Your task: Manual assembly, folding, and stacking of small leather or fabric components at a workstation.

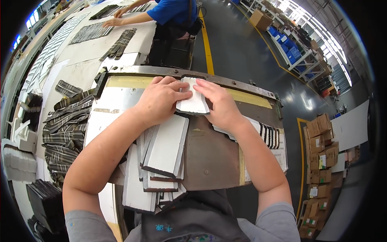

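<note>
At the far edge of a worn metal-topped worktable, a small white-faced piece with black fabric edges lies between my hands. My left hand has its fingers curled over the left side of the piece, the tips pressing on its white face. My right hand grips the right side, fingers on top; the thumb's underside is hidden. Below my left hand is a loose, overlapping pile of longer white-faced strips with dark edges. Under my right forearm lies a fanned row of similar black-edged pieces, partly covered.
Bundles of plaid fabric lie on the long table to the left, with dark stacked pieces nearer. A co-worker in a blue shirt handles plaid pieces ahead. Cardboard boxes stand at right beyond a yellow floor line.
</note>
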The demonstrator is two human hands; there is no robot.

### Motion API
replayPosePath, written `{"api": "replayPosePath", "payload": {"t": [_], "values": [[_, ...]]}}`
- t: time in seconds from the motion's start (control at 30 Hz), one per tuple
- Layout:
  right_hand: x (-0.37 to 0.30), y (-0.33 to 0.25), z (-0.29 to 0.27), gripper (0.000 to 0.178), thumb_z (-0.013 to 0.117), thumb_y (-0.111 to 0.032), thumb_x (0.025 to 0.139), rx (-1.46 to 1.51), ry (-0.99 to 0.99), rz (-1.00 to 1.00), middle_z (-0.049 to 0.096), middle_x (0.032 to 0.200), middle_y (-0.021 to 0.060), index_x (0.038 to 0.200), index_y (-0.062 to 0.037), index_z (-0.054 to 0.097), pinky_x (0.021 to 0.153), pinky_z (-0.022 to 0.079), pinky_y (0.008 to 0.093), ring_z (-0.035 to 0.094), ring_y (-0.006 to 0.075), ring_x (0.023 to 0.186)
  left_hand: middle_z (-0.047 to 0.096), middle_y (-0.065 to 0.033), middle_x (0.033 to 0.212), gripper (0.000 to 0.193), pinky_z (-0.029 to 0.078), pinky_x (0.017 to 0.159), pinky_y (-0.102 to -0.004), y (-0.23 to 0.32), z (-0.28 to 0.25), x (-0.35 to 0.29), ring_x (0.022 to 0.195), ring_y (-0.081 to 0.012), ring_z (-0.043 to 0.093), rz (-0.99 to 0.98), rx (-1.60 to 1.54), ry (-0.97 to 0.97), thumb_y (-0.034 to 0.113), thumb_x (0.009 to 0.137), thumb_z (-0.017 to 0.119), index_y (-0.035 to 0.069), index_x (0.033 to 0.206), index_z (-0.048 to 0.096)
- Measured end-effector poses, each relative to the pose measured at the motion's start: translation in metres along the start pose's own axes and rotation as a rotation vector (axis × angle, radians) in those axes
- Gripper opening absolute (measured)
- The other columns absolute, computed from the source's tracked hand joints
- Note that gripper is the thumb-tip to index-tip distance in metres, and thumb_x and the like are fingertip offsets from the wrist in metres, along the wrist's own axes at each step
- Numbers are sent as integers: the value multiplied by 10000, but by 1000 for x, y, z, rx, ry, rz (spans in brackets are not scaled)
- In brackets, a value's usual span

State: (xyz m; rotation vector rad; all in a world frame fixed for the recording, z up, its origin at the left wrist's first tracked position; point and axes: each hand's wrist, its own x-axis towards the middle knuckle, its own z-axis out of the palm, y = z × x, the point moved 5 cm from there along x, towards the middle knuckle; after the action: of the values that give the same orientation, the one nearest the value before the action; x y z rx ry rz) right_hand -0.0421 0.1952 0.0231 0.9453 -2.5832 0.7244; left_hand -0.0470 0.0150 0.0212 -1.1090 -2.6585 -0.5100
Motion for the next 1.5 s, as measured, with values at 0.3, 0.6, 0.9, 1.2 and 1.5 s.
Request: {"api": "replayPosePath", "payload": {"t": [0.3, 0.6, 0.9, 1.2, 1.5], "values": [[-3, -16, 6, 533, 663, 65, 753, -141, -91, -17, 622, 1382, 150, 1277, -33, 653, 1147, 387, 446, 543, 275, 1338, 611, -67, 1415, 568, 329, 1130, -445, -1, -2, -9, 1329, -266, 519, -59, 1, -16, 26, 739, 752, 262, 1255, 736], [-4, -10, 4, 504, 652, 79, 742, -143, -34, -18, 638, 1352, 145, 1233, -31, 679, 1144, 404, 445, 571, 282, 1296, 626, -76, 1401, 510, 325, 1133, -444, 1, 0, -3, 1304, -274, 539, -67, 16, 16, 71, 771, 760, 265, 1242, 743], [-5, -12, 1, 471, 705, 45, 726, -160, 1, -25, 678, 1269, 105, 1190, -40, 698, 1124, 398, 490, 615, 287, 1196, 673, -52, 1261, 486, 345, 1109, -434, 13, -9, -3, 1227, -267, 557, -20, 49, 78, 35, 779, 718, 240, 1219, 749], [-3, -12, -1, 308, 696, -71, 794, -144, -12, -43, 681, 1263, 104, 1099, -45, 730, 1104, 400, 461, 621, 284, 1164, 672, -3, 1159, 347, 373, 1087, -414, 4, -4, -4, 1174, -227, 560, -41, 36, 94, 65, 782, 724, 191, 1105, 744], [-2, -3, 1, 427, 705, -143, 840, -78, -46, 23, 688, 1235, 102, 1249, -54, 620, 1122, 384, 475, 608, 295, 1213, 657, -53, 1264, 367, 355, 1105, -423, 1, -9, 1, 1240, -252, 546, -66, -71, 23, 35, 770, 744, 162, 1115, 742]]}}
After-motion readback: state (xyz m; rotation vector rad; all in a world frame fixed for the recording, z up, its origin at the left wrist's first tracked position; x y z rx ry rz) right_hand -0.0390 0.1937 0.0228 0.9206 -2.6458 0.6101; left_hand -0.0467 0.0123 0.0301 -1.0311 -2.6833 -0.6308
